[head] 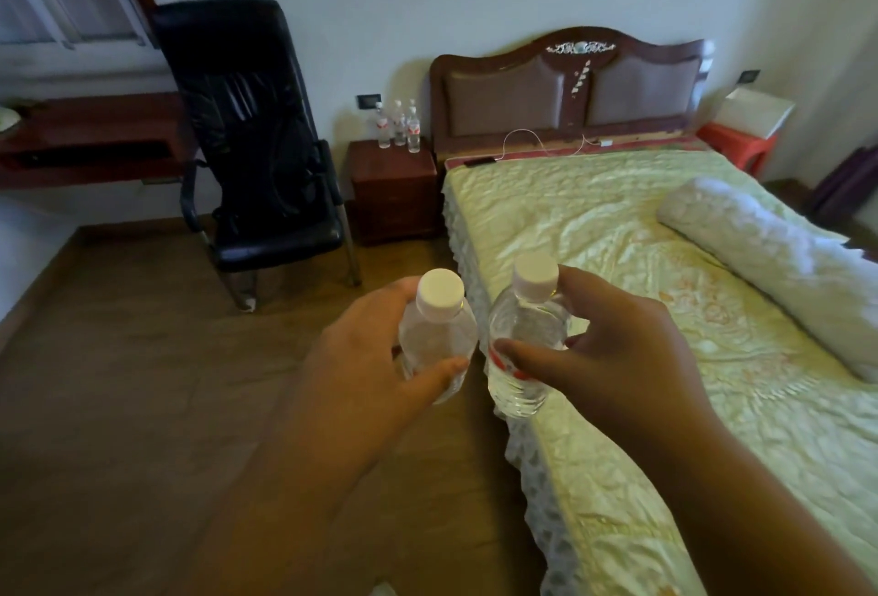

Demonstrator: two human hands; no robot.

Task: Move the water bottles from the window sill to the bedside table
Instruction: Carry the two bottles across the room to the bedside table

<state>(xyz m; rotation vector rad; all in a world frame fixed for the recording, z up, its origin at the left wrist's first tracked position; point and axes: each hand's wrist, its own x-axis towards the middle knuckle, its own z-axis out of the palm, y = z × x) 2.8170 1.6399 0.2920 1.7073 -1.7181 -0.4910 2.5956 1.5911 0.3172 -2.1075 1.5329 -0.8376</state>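
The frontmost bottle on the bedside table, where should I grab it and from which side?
Grip the frontmost bottle around its clear body just below the neck, coming from the front right, the bed side. It stands upright at the bedside table top's front right, and two other bottles crowd its left and back, so fingers fit best there.

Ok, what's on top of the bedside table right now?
Three water bottles stand upright in a cluster at the back of the bedside table, near the wall. The top's front part shows bare wood. Nothing hides the top from this view.

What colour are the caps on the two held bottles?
White, both caps; clearest in the head view.
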